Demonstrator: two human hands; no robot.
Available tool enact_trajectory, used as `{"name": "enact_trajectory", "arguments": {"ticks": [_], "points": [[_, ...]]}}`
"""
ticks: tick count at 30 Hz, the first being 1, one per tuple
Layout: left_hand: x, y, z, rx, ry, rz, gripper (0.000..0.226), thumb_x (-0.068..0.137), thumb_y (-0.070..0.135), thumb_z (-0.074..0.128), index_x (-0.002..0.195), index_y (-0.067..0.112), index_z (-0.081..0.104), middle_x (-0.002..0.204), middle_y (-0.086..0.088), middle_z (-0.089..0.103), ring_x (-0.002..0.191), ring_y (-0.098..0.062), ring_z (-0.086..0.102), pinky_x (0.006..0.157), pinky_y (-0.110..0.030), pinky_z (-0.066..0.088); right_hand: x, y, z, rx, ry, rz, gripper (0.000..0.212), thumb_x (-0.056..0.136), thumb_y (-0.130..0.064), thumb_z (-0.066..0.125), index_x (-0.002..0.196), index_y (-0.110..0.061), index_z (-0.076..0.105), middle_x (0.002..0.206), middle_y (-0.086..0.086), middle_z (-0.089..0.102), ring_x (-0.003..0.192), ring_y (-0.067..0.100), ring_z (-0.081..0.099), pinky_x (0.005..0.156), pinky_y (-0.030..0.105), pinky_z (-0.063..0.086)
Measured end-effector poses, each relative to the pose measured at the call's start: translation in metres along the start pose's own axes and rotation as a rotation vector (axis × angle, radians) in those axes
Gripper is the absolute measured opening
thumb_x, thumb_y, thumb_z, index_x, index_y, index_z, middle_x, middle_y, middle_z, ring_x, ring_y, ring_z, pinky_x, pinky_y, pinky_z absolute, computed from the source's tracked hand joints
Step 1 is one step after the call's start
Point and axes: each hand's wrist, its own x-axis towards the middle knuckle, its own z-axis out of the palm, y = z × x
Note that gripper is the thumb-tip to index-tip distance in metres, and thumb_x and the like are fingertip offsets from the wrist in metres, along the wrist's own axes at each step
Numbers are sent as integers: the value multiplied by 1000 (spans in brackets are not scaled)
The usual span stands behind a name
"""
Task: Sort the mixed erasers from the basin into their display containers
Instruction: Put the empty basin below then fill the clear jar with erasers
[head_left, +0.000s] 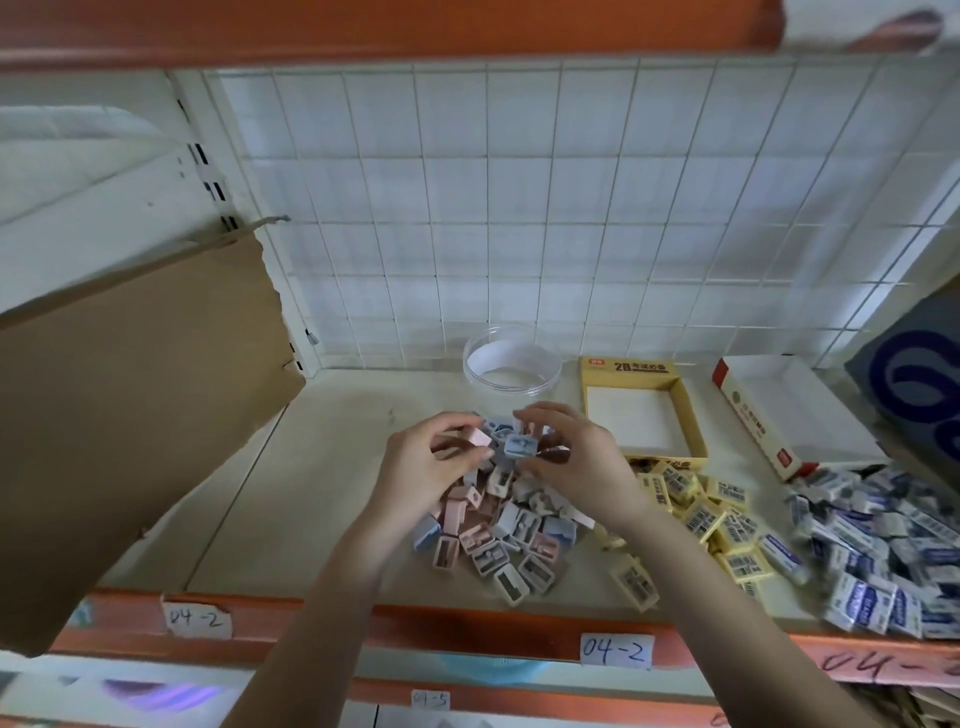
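Left of the yellow box (691, 415), on the shelf (332, 467), both grips raised just above a heap of pastel blocks (498, 535) in pink, blue-grey and white. In the left grip (431, 462), a pink block (479, 436), pinched narrowly between thumb and fingertips. In the right grip (576, 457), nearer the yellow box, a blue-grey block (521, 446), held by curled fingers and thumb, just beside the pink one; touching or not, cannot tell. Beyond both grips and left of the box's back corner, a clear round tub (511, 364), standing open against the white wire grid (519, 208). In front of the yellow box, a spill of yellow-wrapped erasers (711, 514), its near edge just beside the right wrist. Right of the yellow box, a white carton (779, 415) with red ends, and in front of that a heap of blue-and-white erasers (883, 551). Far left of the yellow box, a brown cardboard sheet (130, 415), tilted over the shelf.
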Motion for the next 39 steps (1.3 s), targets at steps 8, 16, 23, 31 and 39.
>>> {"name": "enact_trajectory", "arguments": {"ticks": [8, 16, 23, 31, 39], "points": [[74, 49, -28, 98, -77, 109, 34, 74, 12, 79, 105, 22, 67, 94, 16, 66, 84, 9, 62, 77, -3, 45, 59, -25, -58, 3, 46, -41, 41, 79, -5, 69, 117, -20, 63, 120, -6, 49, 91, 8, 62, 86, 16, 50], [141, 44, -2, 511, -345, 128, 38, 75, 16, 79, 112, 15, 67, 107, -1, 67, 92, -12, 58, 67, -4, 35, 112, -5, -65, -111, -71, 77, 56, 79, -10, 71, 128, -29, 53, 123, -6, 52, 84, 4, 61, 65, 7, 46], [151, 30, 8, 496, -326, 121, 44, 75, 16, 79, 116, 15, 65, 108, -4, 66, 88, -15, 62, 76, -12, 41, 112, 2, -56, -94, -89, 149, 63, 80, -12, 71, 134, -29, 45, 109, -7, 51, 81, 8, 61, 73, 14, 45], [146, 25, 1, 428, -340, 148, 48, 76, 15, 78, 121, 17, 61, 114, 0, 65, 100, -11, 60, 85, -19, 46, 111, 3, -53, -77, -124, 143, 67, 81, -17, 71, 138, -32, 39, 123, -5, 51, 90, 10, 62, 75, 17, 46], [110, 36, -32, 321, -200, 170, 43, 78, 21, 76, 117, 29, 61, 104, 16, 64, 94, -2, 58, 78, -10, 41, 85, -23, -55, 68, -36, -37, 28, 86, -10, 65, 105, -29, 65, 101, -8, 66, 85, 7, 62, 72, 13, 50]]}}
